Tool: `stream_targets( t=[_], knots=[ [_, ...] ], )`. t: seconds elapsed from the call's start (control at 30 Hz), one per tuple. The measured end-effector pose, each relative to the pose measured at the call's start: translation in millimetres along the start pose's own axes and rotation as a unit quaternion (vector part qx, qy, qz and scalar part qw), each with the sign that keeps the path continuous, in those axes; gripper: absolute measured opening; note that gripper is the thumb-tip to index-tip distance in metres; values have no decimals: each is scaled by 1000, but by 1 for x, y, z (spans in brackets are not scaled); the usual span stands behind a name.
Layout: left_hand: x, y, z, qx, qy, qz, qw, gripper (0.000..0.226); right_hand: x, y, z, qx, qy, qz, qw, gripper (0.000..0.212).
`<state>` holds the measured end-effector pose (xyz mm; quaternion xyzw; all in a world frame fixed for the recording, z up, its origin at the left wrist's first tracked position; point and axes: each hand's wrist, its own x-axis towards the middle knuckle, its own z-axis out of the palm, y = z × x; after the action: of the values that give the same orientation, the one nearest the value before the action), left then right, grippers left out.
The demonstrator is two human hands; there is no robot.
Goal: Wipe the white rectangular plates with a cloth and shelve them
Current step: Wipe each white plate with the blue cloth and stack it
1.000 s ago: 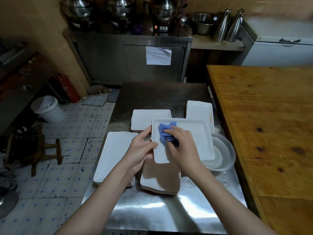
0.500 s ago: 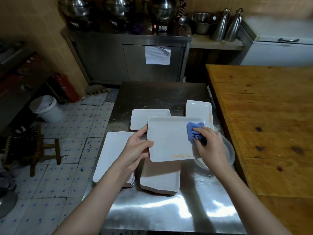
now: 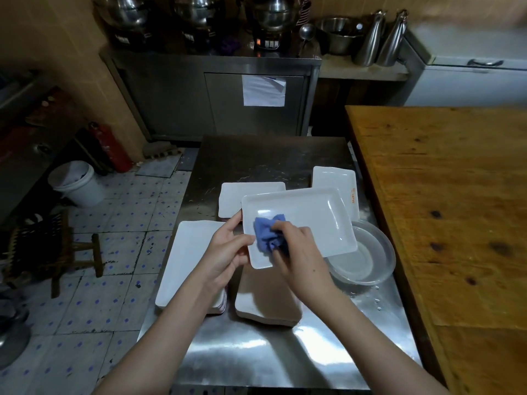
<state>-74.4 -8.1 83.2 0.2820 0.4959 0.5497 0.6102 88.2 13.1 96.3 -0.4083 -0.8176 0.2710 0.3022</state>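
While gripped in the left hand [image 3: 228, 252], plate [image 3: 308, 218] lengthwise left-right under cloth [image 3: 268, 233].

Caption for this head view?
Left hand holds a white plate while the right hand wipes it with a blue cloth.

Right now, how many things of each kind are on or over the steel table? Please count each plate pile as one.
Lying plates or piles: 4 (left, near, back, back right)
Held plate: 1
Cloth: 1
Bowl: 1
Total: 7
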Motion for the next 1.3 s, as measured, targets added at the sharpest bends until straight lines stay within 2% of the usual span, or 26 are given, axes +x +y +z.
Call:
stream_targets(
  t=[0.2,0.3,0.47,0.7,0.83,1.07,1.3],
  knots=[
    [-1,3,-9,2,13,2,1000,61,0,36,-28,-65,79,70,992,27],
    [0,5,-11,3,13,5,1000,61,-1,48,-37,-112,111,88,984,35],
    [3,5,-11,-5,24,8,1000,60,-2,36,-30,-80,106,57,989,35],
    [5,1,0,-21,16,3,1000,58,-6,-2,12,-29,47,16,998,34],
    [3,-1,0,-22,17,0,1000,57,-5,2,13,-28,47,38,998,33],
    [1,-1,-8,-8,28,3,1000,57,-1,50,-29,-90,98,108,985,20],
    [4,-3,-10,-15,28,4,999,57,-3,54,-28,-106,138,113,978,28]
  ],
)
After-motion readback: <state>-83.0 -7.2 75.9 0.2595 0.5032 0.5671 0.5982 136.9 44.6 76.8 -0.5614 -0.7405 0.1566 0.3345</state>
